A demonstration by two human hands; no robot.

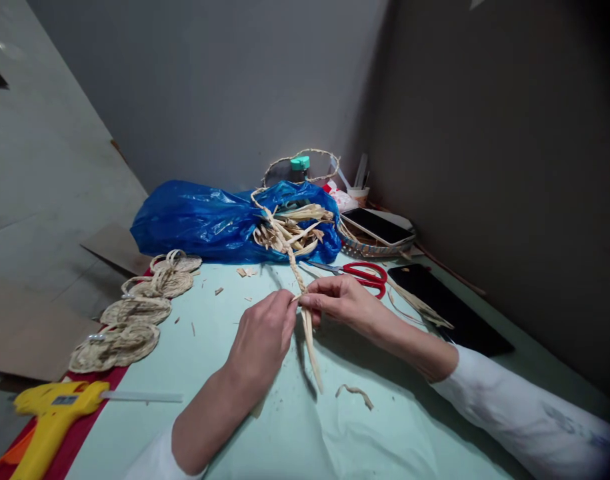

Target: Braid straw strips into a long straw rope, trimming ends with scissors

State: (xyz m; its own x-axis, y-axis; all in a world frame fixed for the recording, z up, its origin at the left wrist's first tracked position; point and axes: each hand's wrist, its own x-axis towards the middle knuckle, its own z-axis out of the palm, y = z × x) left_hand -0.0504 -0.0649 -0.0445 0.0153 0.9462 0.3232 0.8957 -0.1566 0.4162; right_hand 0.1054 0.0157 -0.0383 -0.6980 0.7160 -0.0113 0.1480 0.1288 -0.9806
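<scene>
A pale straw braid runs from the dried husk strips in the blue bag down to my hands. My left hand is closed, pinching a strip at the braid's lower end. From the other side, my right hand pinches the braid at the same spot, thumb and forefinger nearly meeting the left fingertips. A loose strand hangs below the fingers toward me. The braid's far part loops up over the bag. Red-handled scissors lie just beyond my right hand.
A blue plastic bag lies at the back. Several small woven sandals line the left edge, with a yellow glue gun nearer me. On the right are a phone on a basket and a black flat object. A wall stands behind.
</scene>
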